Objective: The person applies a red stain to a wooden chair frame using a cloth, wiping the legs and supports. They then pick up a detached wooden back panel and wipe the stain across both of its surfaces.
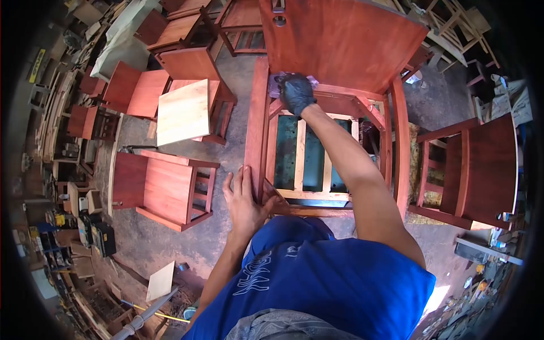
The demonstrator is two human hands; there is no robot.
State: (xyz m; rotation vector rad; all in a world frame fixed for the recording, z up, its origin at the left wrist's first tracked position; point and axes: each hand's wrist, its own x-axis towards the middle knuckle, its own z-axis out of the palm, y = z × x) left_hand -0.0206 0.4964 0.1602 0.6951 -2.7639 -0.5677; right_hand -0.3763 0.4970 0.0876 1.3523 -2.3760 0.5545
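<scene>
In front of me stands a red-stained wooden chair frame with a broad back panel (340, 42) and an open seat with pale slats (300, 153). My right hand (297, 94), in a black glove, is closed on a crumpled purple cloth (275, 85). It presses the cloth into the inner corner where the left armrest (258, 122) meets the back. My left hand (245, 198) is bare and wraps round the near end of that armrest, fingers on the outer side and thumb on the inner side.
Several red-stained chairs stand on the left, one bearing a pale board (184, 112). Another chair (467, 170) lies close on the right. Tool cases (102, 237) and stacked timber line the left side. A small pale board (161, 281) and a metal bar (144, 314) are at lower left.
</scene>
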